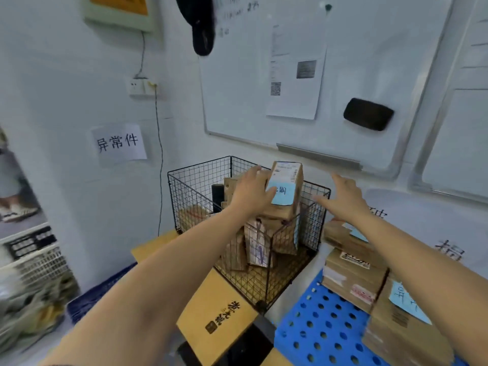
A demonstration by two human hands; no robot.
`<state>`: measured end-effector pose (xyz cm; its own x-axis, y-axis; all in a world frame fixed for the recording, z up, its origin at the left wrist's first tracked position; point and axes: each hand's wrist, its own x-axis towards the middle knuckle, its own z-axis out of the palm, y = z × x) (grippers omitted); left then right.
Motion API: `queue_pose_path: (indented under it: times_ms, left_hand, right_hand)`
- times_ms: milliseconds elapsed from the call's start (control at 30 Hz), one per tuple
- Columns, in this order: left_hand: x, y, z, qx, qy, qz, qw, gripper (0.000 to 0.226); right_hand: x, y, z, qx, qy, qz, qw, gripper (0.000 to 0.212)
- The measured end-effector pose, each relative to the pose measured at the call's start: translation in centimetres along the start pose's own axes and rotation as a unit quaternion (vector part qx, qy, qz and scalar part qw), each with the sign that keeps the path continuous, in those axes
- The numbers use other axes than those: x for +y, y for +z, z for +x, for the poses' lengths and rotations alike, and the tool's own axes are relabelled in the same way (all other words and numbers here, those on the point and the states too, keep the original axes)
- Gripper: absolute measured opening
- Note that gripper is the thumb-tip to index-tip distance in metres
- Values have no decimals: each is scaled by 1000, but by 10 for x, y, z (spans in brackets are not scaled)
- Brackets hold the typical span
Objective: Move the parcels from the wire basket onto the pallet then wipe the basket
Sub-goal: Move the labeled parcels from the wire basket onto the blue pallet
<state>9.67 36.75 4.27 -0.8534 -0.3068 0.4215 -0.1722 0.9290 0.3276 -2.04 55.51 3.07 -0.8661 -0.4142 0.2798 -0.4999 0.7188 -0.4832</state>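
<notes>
A black wire basket (195, 180) stands on a yellow cardboard box, filled with several brown parcels. The top parcel (289, 180) stands upright above the rim, with a white label and a blue note on it. My left hand (252, 190) grips this parcel from its left side, thumb across the blue note. My right hand (343, 198) hovers open just right of the parcel, above the basket's right rim, not touching it. A blue perforated pallet (322, 331) lies to the right with several parcels (353, 273) stacked on it.
The yellow cardboard box (219, 310) under the basket reaches toward me. A whiteboard (369, 62) with an eraser hangs on the wall behind. A cable (159, 167) runs down the wall at left. White crates (34, 262) stand at far left.
</notes>
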Motion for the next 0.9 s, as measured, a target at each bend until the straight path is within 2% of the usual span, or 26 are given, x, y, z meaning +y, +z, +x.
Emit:
queue_pose_path:
  times_ms: [200,333,500,767,900]
  left_hand:
    - [-99,-38,7,10,-69,11,998,56]
    - [-148,-42,3,-2,-97,6,995,58]
    - [-191,-40,8,-20,-105,-15,994,59]
    - [-230,-15,39,-34,-110,-69,991,55]
    - [-236,5,81,-54,-66,-88,992,57]
  right_hand:
    - [-90,52,29,0,-58,-20,998,86]
    - [-134,79,42,-30,-61,-10,998,88]
    - [-180,99,57,-47,-55,-21,997,79]
    - [-197,119,116,-91,-25,-81,992,74]
    - [-196,130,147,-119,-5,-120,986,77]
